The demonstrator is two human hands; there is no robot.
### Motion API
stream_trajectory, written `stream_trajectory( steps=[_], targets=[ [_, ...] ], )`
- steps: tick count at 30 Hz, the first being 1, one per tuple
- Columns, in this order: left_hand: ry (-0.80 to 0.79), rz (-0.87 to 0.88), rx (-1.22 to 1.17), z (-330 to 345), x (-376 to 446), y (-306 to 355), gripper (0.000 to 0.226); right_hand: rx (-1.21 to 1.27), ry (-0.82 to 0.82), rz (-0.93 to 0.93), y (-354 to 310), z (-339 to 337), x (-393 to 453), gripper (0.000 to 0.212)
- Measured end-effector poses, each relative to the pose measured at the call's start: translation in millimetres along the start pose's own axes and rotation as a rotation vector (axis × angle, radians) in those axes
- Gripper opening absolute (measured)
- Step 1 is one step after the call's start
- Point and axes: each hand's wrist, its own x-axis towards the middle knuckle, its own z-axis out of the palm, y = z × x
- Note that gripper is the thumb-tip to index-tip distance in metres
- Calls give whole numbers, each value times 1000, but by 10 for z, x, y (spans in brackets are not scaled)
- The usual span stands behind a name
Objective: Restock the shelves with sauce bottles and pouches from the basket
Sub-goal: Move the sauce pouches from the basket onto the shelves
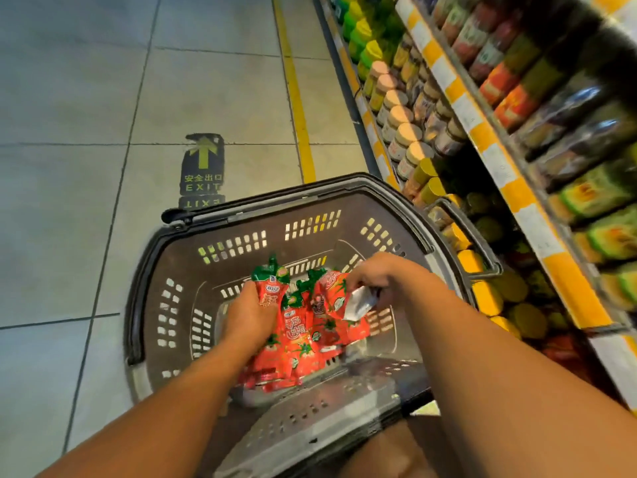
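My fingers of the left hand (249,317) are curled around one red pouch (270,288) with a green top, and they hold it upright above the others. The fingers of my right hand (381,278) are bent too, and they pinch the edge of a pouch whose silver back side (358,302) is turned toward me. Both hands are inside the brown basket (165,270), which stands on the tiled floor (86,98) just beside the shelves (510,188). More red pouches (300,350) lie in a loose heap on the bottom of the basket, under and between my hands. On the shelves at my right I see rows of jars with beige lids (405,132), jars with yellow lids (482,291) lower down, and green packets (599,188) on the higher level. A yellow line (298,108) runs along the floor beside the shelves, and an exit arrow sticker (203,167) is on the tiles just beyond the basket.
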Motion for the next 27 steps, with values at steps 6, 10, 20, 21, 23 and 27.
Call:
stream_trajectory(
  steps=[6, 10, 20, 21, 23, 27],
  targets=[
    [18, 276, -199, -658, -488, 512, 24, 110, 166, -154, -70, -427, -1119, 26],
    [49, 395, -325, -949, -899, 738, 27, 393, 255, -302, 390, -549, -1953, 10],
    [193, 617, -357, -1401, -1743, 1385, 33, 1234, 385, -462, 2243, -329, -3047, 27],
    [206, 646, -357, -1431, -1834, 1495, 34, 1300, 363, -471, 2346, -313, -3071, 31],
    [217, 709, -373, -1474, -2007, 1740, 36, 1400, 329, -483, 2471, -308, -3096, 36],
    [102, 749, -439, -1380, -2341, 2196, 37, 1388, 309, -510, 2413, -333, -3129, 38]
  ],
)
